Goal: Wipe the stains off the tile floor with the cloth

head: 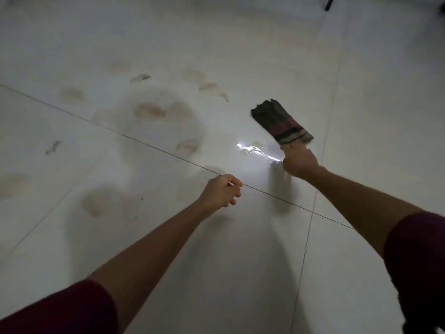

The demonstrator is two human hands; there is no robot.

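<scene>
Right hand gripped folded cloth by one end; left hand loosely curled, empty. Step: approach w/ cloth. Next, prob.: press onto stains, rub.

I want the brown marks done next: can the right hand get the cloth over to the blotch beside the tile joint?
Probably yes. The right hand grips the folded cloth, and only bare tile floor lies between it and the brown blotch. The left hand hangs nearer the camera, clear of that path.
</scene>
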